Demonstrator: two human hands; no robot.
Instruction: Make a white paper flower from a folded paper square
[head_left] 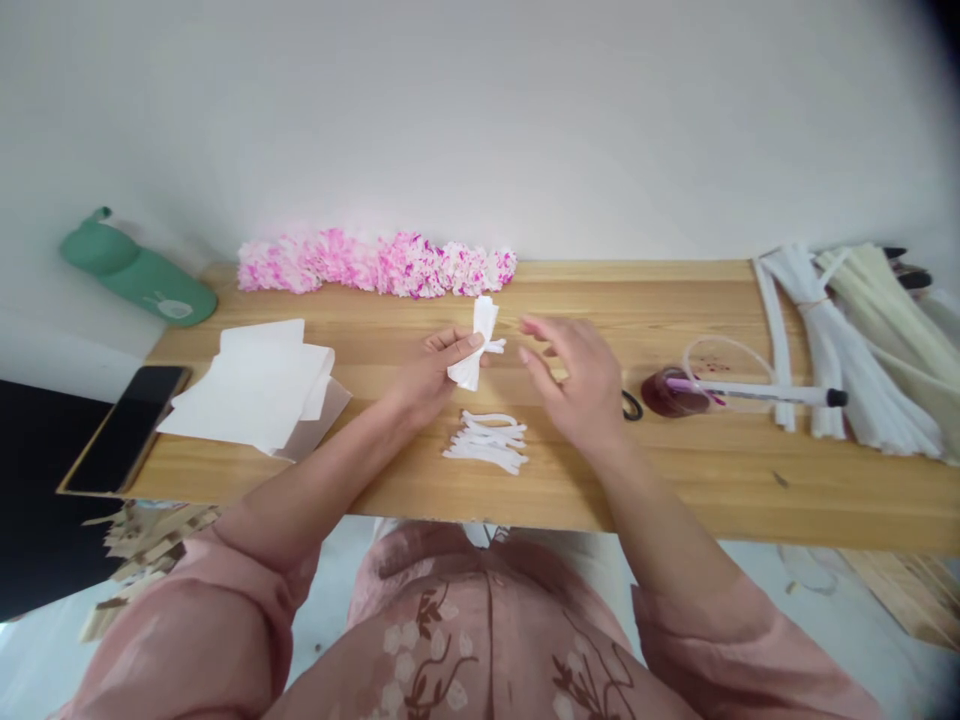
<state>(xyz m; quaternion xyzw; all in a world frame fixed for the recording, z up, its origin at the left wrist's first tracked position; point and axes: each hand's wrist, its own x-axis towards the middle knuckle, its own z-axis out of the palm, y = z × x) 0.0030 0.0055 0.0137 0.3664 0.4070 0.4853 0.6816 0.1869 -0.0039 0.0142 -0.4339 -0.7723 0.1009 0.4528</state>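
My left hand [442,370] pinches a small bundle of folded white tissue paper [466,372] at its gathered middle, where a short white pipe cleaner [495,346] sticks out to the right. Both ends of the paper fan out above and below the thumb. To the right, my right hand [574,380] hovers apart from the bundle, fingers curved and spread, with nothing between them. Several short white pipe cleaners [487,442] lie in a pile on the wooden table [405,470] just below the hands.
Pink and white paper flowers [375,263] line the wall. White sheets [251,385], a phone [124,430] and a green bottle [139,270] occupy the left. Rightward are a jar of dark red liquid [671,392], a white marker [772,393] across it, and long white pipe-cleaner bundles [832,340].
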